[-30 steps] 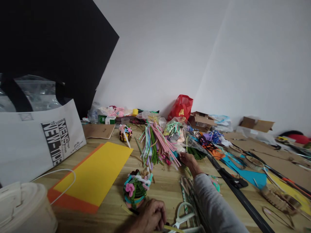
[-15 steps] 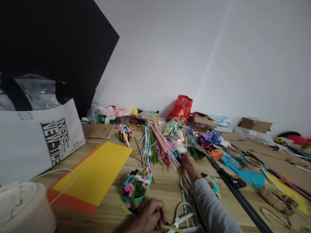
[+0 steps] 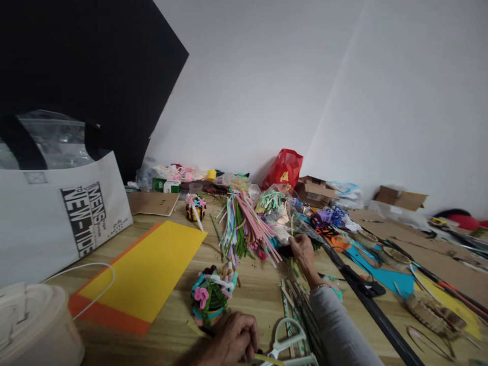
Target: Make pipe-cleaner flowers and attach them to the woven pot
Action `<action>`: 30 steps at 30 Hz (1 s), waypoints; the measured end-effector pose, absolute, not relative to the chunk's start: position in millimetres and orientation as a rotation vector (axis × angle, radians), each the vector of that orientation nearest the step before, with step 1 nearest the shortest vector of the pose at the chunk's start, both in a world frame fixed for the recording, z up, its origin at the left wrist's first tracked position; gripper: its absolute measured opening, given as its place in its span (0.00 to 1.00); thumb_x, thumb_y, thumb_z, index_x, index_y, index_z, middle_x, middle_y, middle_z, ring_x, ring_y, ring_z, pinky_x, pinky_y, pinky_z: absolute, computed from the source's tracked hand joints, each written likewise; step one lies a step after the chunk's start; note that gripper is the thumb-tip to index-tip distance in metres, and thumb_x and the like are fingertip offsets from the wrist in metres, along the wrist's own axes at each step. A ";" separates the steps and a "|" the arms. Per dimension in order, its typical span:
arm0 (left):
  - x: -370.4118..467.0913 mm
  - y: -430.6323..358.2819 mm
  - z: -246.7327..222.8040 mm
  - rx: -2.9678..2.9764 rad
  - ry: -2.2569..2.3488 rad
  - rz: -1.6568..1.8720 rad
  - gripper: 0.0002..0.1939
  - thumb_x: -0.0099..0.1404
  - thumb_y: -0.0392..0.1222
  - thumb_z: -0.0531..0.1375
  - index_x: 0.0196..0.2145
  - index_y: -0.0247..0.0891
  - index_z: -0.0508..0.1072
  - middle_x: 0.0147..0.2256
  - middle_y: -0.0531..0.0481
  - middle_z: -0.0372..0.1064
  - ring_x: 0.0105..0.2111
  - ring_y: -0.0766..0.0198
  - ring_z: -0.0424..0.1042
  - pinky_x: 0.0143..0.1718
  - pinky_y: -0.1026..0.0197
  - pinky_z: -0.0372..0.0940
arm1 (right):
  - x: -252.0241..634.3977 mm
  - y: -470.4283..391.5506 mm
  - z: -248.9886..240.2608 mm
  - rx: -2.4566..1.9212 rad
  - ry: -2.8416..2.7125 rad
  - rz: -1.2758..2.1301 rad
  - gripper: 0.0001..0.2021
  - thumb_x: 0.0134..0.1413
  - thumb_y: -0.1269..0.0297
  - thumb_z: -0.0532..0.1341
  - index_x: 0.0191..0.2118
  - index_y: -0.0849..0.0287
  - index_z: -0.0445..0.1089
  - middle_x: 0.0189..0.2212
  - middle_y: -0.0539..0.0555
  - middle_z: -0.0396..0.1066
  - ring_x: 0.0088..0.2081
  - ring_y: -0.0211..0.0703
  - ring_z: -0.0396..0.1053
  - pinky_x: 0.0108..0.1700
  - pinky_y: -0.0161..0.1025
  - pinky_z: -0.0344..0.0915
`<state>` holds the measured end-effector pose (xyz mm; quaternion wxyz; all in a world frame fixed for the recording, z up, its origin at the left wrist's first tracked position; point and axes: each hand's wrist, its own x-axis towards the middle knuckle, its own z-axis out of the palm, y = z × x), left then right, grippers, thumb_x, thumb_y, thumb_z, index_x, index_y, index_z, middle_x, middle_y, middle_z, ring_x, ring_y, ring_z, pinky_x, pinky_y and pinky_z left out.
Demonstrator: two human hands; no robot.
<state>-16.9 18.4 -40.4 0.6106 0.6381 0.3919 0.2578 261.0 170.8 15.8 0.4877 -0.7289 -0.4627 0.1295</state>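
My right hand (image 3: pixel 303 250) reaches over the table, fingers pinched on the edge of a clear plastic bag (image 3: pixel 282 235) with something whitish inside. Left of that bag lies a loose bundle of pipe cleaners (image 3: pixel 244 223) in pink, green, blue and lilac. My left hand (image 3: pixel 237 336) rests near the front edge, fingers curled round a thin yellow strip (image 3: pixel 269 359) that shows by the fingertips. Just beyond it stands a small round pipe-cleaner basket (image 3: pixel 209 297) with a pink flower. White-handled scissors (image 3: pixel 284 341) lie right of my left hand, blades partly hidden.
Thin sticks (image 3: pixel 301 305) lie under my right forearm. Yellow paper (image 3: pixel 147 269) over orange, a white bag (image 3: pixel 57 218) and a white tub (image 3: pixel 38 325) stand or lie at left. A black bar (image 3: pixel 375 310), blue sheet (image 3: pixel 381 269) and woven rings are at right. A red bag (image 3: pixel 284 170) stands behind.
My right hand has shifted slightly right, lifting the plastic bag's edge and uncovering a dark patch and green bits beneath. My left hand stays in place.
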 end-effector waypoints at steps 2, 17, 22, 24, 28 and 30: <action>-16.4 19.0 -45.3 1.470 0.901 0.611 0.08 0.50 0.37 0.48 0.20 0.37 0.65 0.14 0.57 0.61 0.15 0.70 0.60 0.21 0.68 0.56 | 255.3 177.4 21.9 -1.867 -1.256 0.255 0.18 0.43 0.57 0.64 0.39 0.62 0.72 0.40 0.62 0.73 0.45 0.56 0.69 0.45 0.44 0.62; -18.9 22.7 -61.3 1.463 0.843 0.659 0.08 0.53 0.38 0.51 0.21 0.36 0.67 0.15 0.57 0.62 0.17 0.71 0.61 0.21 0.70 0.55 | 229.6 166.6 24.6 -2.071 -1.660 -0.076 0.18 0.53 0.70 0.56 0.51 0.62 0.69 0.42 0.68 0.71 0.48 0.60 0.67 0.49 0.50 0.59; -15.5 19.9 -45.2 1.431 0.860 0.631 0.08 0.51 0.39 0.51 0.19 0.36 0.67 0.14 0.57 0.61 0.15 0.70 0.61 0.20 0.69 0.56 | 250.5 116.8 30.1 -1.988 -1.658 -0.071 0.18 0.52 0.64 0.59 0.49 0.56 0.71 0.37 0.62 0.74 0.41 0.57 0.71 0.44 0.48 0.62; -15.1 19.9 -41.0 1.427 0.860 0.624 0.08 0.50 0.39 0.51 0.19 0.36 0.67 0.14 0.56 0.61 0.15 0.70 0.61 0.20 0.68 0.56 | 267.1 93.5 39.8 -1.982 -1.626 -0.045 0.19 0.51 0.58 0.60 0.50 0.53 0.71 0.33 0.59 0.74 0.35 0.56 0.71 0.39 0.49 0.64; -14.4 20.5 -39.7 1.428 0.860 0.624 0.07 0.50 0.39 0.50 0.19 0.37 0.66 0.14 0.56 0.61 0.14 0.70 0.59 0.20 0.68 0.56 | 312.0 45.7 70.2 -1.837 -1.458 0.256 0.21 0.47 0.46 0.59 0.43 0.53 0.74 0.32 0.59 0.75 0.33 0.54 0.72 0.34 0.47 0.67; -14.3 20.3 -40.1 1.449 0.861 0.644 0.07 0.50 0.38 0.50 0.20 0.37 0.66 0.14 0.57 0.61 0.15 0.70 0.60 0.19 0.68 0.55 | 335.5 21.4 84.2 -1.819 -1.284 0.233 0.22 0.47 0.43 0.58 0.39 0.55 0.74 0.32 0.61 0.75 0.32 0.54 0.72 0.31 0.47 0.68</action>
